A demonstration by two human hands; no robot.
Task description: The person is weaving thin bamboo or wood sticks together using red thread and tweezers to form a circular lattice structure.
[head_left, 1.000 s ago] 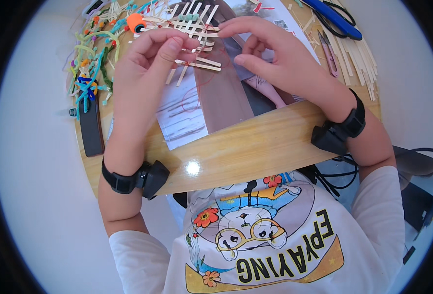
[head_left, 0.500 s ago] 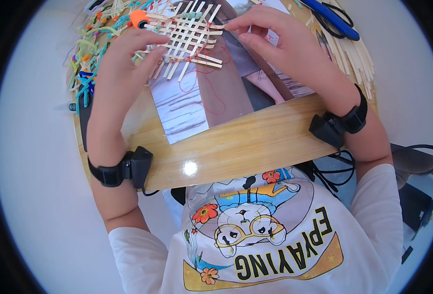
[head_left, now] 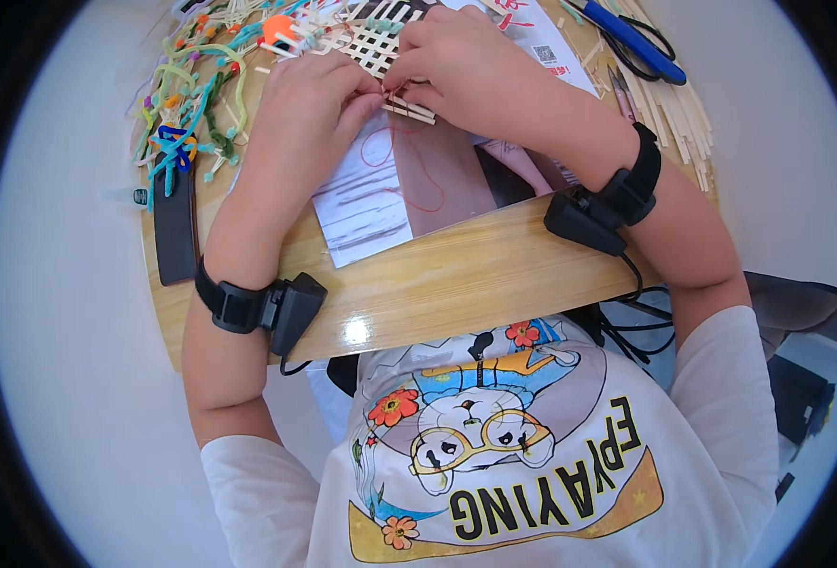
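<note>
A lattice of pale woven strips (head_left: 373,52) lies on a printed sheet, partly covered by my hands. My left hand (head_left: 316,118) is closed in a pinch at the near edge of the weave. Right beside it, my right hand (head_left: 456,71) pinches too, its fingertips almost meeting the left ones. Between the fingertips shows a red thread (head_left: 423,180), whose slack curls loosely over the sheet below. Some strip ends poke out under my right fingers. Exactly how each fingertip grips the thread is partly hidden.
Tangled colourful cords (head_left: 215,90) and an orange ball-like piece (head_left: 278,31) sit at the far left, above a dark flat case (head_left: 175,227). Blue-handled pliers (head_left: 632,43) and loose pale strips (head_left: 679,118) lie at right. The printed sheet (head_left: 366,222) covers the wooden table's (head_left: 466,275) middle.
Both hands have come together from either side of the weave to its near edge, going from apart to pinching. The sheet and weave have shifted slightly; the dark case is now more exposed.
</note>
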